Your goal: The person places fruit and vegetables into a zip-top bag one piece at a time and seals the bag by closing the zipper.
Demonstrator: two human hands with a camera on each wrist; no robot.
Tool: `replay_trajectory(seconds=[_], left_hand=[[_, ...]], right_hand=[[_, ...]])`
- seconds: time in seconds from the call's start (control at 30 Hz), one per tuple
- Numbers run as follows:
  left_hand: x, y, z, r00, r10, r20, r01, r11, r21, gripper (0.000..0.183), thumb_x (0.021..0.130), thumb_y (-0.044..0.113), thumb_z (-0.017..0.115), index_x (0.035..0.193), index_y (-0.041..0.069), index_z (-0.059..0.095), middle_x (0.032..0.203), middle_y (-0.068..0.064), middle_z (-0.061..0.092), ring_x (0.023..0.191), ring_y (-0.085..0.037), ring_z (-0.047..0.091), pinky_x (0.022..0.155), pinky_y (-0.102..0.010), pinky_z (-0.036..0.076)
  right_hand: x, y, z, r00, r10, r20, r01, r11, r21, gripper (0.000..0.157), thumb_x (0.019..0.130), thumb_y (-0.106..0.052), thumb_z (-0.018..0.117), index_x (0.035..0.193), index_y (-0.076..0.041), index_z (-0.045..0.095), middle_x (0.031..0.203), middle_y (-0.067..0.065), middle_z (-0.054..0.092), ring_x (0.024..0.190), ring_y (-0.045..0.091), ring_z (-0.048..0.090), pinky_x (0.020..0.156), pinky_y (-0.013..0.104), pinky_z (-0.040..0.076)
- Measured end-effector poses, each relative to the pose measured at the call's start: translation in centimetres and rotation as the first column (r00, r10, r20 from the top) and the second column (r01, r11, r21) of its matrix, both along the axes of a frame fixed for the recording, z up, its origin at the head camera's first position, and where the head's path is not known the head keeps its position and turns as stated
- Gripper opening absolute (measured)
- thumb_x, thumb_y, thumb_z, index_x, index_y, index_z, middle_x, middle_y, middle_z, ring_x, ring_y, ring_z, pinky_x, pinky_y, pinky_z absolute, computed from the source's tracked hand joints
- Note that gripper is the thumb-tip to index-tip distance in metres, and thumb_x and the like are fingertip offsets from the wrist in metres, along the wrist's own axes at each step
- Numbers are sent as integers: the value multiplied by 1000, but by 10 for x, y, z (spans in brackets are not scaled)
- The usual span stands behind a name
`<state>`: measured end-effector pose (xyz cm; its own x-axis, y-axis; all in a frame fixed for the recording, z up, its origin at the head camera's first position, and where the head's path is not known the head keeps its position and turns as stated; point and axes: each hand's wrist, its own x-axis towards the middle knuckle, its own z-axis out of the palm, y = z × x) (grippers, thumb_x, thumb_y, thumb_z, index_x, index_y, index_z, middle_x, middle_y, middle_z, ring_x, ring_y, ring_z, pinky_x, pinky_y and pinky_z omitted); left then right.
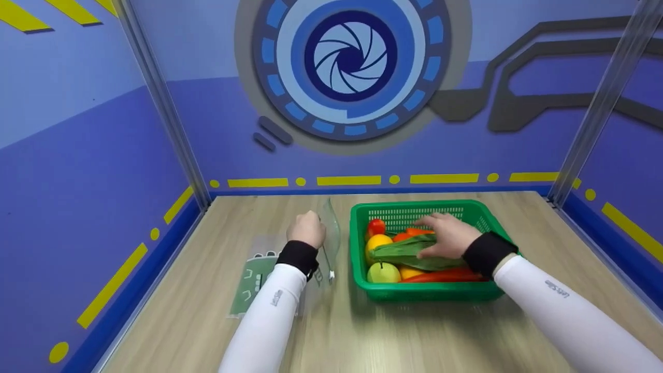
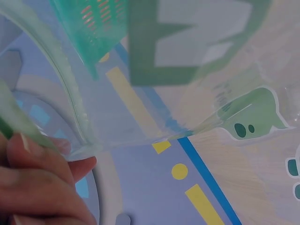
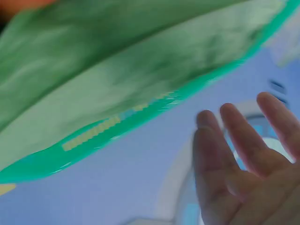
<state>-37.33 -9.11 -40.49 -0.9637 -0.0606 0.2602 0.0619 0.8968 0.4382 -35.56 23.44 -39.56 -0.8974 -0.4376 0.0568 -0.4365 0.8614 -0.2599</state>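
Observation:
My left hand (image 1: pixel 306 229) pinches the rim of a clear plastic bag (image 2: pixel 112 117) with a green cartoon print. The bag's mouth edge stands up beside the hand, while its printed part lies on the table under my forearm. In the left wrist view the fingers (image 2: pixel 40 176) grip the bag's pale green edge. Over the green basket (image 1: pixel 430 293), my right hand (image 1: pixel 450 237) hovers with fingers spread and holds nothing visible. Just below it lies a long green leafy husk, like an ear of corn (image 1: pixel 399 253). Whether the hand touches the husk is unclear.
Around the husk in the basket are a yellow-green round fruit (image 1: pixel 382 273), an orange fruit (image 1: pixel 378 242), a small red fruit (image 1: pixel 376 227) and a long red pepper-like piece (image 1: pixel 440 276). Patterned blue walls (image 1: pixel 222 124) enclose the wooden table (image 1: pixel 352 336) at the back and sides.

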Motion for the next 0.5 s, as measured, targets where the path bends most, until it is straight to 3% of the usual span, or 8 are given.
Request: replay_trajectory(seconds=[0.23, 0.5], left_hand=[[0, 0, -1, 1000, -7, -9, 7, 1000, -14, 22, 94, 3, 58, 84, 3, 77, 90, -18, 78, 78, -35, 73, 65, -47, 56], [0, 1, 1, 1000, -3, 6, 3, 1000, -12, 22, 95, 5, 58, 98, 4, 80, 98, -17, 79, 83, -35, 74, 69, -47, 58]], right_hand=[[-9, 7, -15, 995, -15, 103, 9, 998, 60, 89, 77, -46, 89, 146, -4, 54, 142, 24, 60, 126, 44, 57, 104, 60, 48], [-16, 14, -19, 987, -42, 154, 29, 996, 89, 93, 76, -42, 89, 151, -5, 47, 144, 27, 57, 126, 49, 54, 102, 65, 46]])
